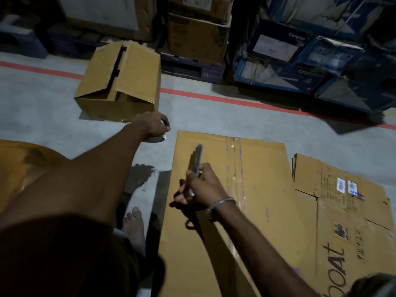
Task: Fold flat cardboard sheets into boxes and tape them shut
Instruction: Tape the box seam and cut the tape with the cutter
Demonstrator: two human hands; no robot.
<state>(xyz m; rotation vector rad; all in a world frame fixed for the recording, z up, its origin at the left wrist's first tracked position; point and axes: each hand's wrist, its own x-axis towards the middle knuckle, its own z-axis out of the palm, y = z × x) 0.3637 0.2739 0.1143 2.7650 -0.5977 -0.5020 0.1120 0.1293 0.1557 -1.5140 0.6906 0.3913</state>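
On floor: one box (120,82) formed but untaped, flat sheet (257,211) unfolded; left hand (153,125) grips tape roll (157,138), right hand (201,185) grips cutter (196,159)

Left hand (152,125) hides most of tape roll (157,138).

bare floor (53,116) left, folded box (120,82) ahead, flat cardboard (267,200) right

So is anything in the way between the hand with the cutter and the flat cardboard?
Nothing visible. The right hand, gripping a cutter, is already directly over the flat cardboard sheet. The left hand is off to the side on a tape roll.
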